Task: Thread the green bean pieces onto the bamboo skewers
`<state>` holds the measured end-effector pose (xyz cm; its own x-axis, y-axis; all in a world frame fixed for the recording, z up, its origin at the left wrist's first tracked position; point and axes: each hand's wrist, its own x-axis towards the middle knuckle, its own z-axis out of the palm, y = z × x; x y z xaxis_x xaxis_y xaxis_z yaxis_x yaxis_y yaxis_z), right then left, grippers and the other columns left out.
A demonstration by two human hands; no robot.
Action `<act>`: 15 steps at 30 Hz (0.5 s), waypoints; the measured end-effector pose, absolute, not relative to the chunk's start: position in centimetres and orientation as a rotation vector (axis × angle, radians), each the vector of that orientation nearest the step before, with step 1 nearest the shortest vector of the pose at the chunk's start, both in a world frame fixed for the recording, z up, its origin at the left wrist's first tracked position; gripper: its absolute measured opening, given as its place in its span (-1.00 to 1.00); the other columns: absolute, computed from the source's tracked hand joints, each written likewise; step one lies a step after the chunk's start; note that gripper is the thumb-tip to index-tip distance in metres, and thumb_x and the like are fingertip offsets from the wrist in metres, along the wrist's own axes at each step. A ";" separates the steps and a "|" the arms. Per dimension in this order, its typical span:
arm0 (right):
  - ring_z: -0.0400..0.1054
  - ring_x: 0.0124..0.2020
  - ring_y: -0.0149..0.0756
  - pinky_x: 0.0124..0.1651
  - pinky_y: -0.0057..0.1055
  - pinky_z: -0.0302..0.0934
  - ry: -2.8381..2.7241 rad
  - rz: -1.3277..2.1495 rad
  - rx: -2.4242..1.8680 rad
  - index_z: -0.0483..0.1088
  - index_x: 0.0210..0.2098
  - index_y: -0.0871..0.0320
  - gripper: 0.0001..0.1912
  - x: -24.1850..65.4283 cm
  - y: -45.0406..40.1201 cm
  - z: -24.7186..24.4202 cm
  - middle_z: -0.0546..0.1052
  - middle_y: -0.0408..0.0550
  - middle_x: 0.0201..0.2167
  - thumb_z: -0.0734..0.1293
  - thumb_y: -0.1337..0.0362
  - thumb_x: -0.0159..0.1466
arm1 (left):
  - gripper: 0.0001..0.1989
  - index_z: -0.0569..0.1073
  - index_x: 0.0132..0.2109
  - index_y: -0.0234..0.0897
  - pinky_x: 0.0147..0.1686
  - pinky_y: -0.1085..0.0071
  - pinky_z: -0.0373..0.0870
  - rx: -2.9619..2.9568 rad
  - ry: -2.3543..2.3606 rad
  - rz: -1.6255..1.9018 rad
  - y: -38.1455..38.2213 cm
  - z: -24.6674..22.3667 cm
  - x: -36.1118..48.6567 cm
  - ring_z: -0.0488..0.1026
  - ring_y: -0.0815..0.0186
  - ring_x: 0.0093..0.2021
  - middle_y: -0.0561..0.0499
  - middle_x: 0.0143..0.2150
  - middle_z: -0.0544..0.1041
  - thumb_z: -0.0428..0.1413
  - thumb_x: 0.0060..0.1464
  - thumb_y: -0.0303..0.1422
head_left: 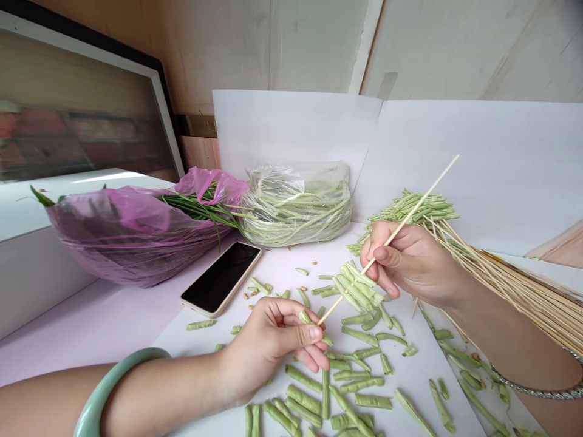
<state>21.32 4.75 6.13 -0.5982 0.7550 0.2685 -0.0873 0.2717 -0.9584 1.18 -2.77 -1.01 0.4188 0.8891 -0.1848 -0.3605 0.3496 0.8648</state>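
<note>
My left hand pinches a short green bean piece at the lower tip of a thin wooden skewer. The skewer slants up to the right. Several bean pieces are threaded side by side on its lower half. Above them, my right hand grips the skewer between thumb and fingers, its lower fingers close to the threaded pieces. Many loose cut bean pieces lie on the white paper under and around both hands.
A phone lies left of centre. Behind it are a purple plastic bag of greens and a clear bag of long beans. Skewered beans and a bundle of sticks lie at right. White boards stand behind.
</note>
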 end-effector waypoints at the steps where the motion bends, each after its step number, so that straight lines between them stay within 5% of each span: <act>1: 0.22 -0.79 -0.55 -0.62 -0.52 0.08 -1.796 1.388 -0.622 0.27 -0.57 0.20 -0.67 21.3 4.7 6.2 0.45 -0.18 -0.66 0.43 0.15 0.11 | -0.82 0.50 -0.45 -0.43 -0.52 0.50 0.43 0.862 0.743 0.919 -2.7 -1.0 1.2 0.51 0.34 -0.54 -0.06 -0.51 0.54 0.29 -0.15 -0.37; 15: 0.08 -0.84 -0.60 -0.78 -0.62 -0.09 -1.888 1.264 -0.896 0.24 -0.69 0.20 -0.54 20.0 3.7 5.6 0.34 -0.18 -0.78 0.41 -0.01 0.06 | -0.79 0.50 -0.46 -0.43 -0.49 0.47 0.44 0.947 0.766 0.916 -2.7 -1.1 1.2 0.49 0.34 -0.55 -0.05 -0.57 0.53 0.30 -0.18 -0.33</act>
<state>19.96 3.71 5.64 -0.5280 0.8335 0.1627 0.1675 0.2900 -0.9423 1.18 -2.67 -1.05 0.4151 0.8979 -0.1461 -0.3025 0.2877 0.9087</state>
